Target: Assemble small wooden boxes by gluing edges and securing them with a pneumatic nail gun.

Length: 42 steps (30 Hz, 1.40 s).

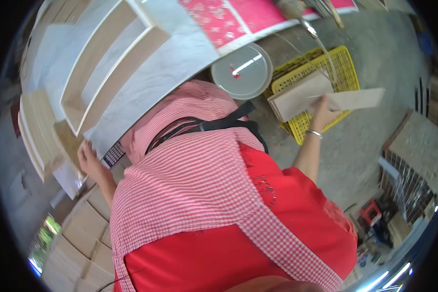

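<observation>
My right hand (324,113) reaches out over a yellow plastic crate (345,63) and grips a thin, pale wooden board (359,99). More flat pale boards (299,96) lie in the crate, just beside that hand. At the left, my left hand (86,156) is curled near the table's edge; whatever its fingers hold, if anything, does not show. Close to it are the corner of a wooden frame (150,45) with a divider, lying on the table (190,53), and a stack of boards (39,121).
A round, lidded bucket (243,73) stands between the table and the crate. Pink printed sheets (258,19) cover the table's far end, where a tool with a hose (309,29) hangs. Cardboard boxes (85,226) sit at the lower left, a wire cage (409,170) at the right.
</observation>
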Each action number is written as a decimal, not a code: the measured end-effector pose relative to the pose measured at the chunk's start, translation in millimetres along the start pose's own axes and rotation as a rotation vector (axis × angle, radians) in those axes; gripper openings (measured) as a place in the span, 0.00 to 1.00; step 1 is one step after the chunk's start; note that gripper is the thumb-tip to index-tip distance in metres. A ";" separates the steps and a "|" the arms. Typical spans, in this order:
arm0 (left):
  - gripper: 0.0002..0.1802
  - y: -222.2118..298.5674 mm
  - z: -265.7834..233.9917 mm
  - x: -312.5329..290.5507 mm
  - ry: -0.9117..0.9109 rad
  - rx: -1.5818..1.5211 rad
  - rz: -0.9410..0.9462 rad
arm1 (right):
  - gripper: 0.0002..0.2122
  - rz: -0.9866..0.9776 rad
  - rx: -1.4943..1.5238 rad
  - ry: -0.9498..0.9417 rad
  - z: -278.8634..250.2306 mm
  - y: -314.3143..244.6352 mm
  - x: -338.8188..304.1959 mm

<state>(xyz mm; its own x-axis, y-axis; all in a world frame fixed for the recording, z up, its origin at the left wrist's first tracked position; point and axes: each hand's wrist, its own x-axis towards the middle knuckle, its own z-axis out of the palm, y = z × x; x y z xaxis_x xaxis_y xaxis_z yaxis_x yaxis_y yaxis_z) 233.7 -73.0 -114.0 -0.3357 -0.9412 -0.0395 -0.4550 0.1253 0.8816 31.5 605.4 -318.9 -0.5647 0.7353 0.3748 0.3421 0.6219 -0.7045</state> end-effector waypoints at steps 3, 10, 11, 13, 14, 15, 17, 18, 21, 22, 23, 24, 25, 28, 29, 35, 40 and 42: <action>0.15 -9.7 -10.9 5.4 -0.017 0.109 0.176 | 0.18 -0.207 0.193 -0.228 -24.1 -142.1 52.9; 0.18 31.7 19.0 -7.5 -0.064 0.274 0.400 | 0.45 -0.961 0.424 -1.005 -28.5 -378.5 17.2; 0.19 35.2 15.0 -11.0 -0.075 0.305 0.411 | 0.47 -1.079 0.399 -1.117 -21.3 -401.6 -0.4; 0.19 36.5 11.3 -13.5 -0.050 0.290 0.391 | 0.50 -1.232 0.376 -1.239 -6.5 -448.8 -40.6; 0.19 36.7 8.5 -14.5 -0.072 0.272 0.398 | 0.51 -1.395 0.335 -1.325 -4.5 -474.6 -61.0; 0.19 38.6 7.5 -13.9 -0.046 0.267 0.380 | 0.52 -1.551 0.292 -1.399 -0.8 -493.4 -77.8; 0.18 42.6 6.5 -12.0 -0.034 0.311 0.360 | 0.52 -1.660 0.280 -1.414 8.2 -519.3 -104.0; 0.18 42.7 7.1 -10.3 -0.032 0.333 0.351 | 0.52 -1.739 0.260 -1.419 12.5 -529.5 -114.7; 0.19 39.3 9.8 -2.8 -0.009 0.308 0.419 | 0.53 -1.863 0.253 -1.435 25.9 -551.4 -134.2; 0.19 38.5 10.0 -1.1 -0.009 0.299 0.460 | 0.53 -1.889 0.262 -1.446 30.5 -556.5 -137.9; 0.19 37.9 9.9 0.1 -0.002 0.299 0.451 | 0.53 -1.912 0.270 -1.459 34.7 -561.0 -141.6; 0.19 38.3 9.6 1.0 -0.008 0.286 0.441 | 0.53 -1.920 0.269 -1.466 38.0 -565.0 -144.7; 0.19 39.3 11.1 3.0 -0.021 0.270 0.435 | 0.52 -1.940 0.268 -1.461 41.1 -568.2 -145.8; 0.18 45.5 13.1 6.2 -0.049 0.290 0.433 | 0.52 -1.954 0.234 -1.443 51.1 -573.0 -146.1; 0.18 47.6 10.1 6.9 -0.048 0.333 0.436 | 0.52 -1.983 0.261 -1.446 56.3 -576.1 -150.8; 0.14 48.9 8.0 11.5 -0.085 0.363 0.545 | 0.51 -2.033 0.301 -1.422 76.0 -577.4 -146.2; 0.14 66.0 5.4 7.3 -0.100 0.532 0.555 | 0.48 -2.059 0.225 -1.341 75.8 -568.2 -146.3; 0.14 68.3 5.0 7.0 -0.117 0.574 0.544 | 0.48 -2.068 0.206 -1.330 76.4 -566.1 -146.7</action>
<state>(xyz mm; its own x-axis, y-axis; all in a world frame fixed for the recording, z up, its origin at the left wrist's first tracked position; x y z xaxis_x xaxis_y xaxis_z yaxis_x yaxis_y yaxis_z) 196.2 -69.5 -56.4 -0.7025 -0.6665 0.2496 -0.5452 0.7294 0.4132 -136.7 124.9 -21.1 0.0684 -0.9976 0.0094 -0.9840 -0.0690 -0.1645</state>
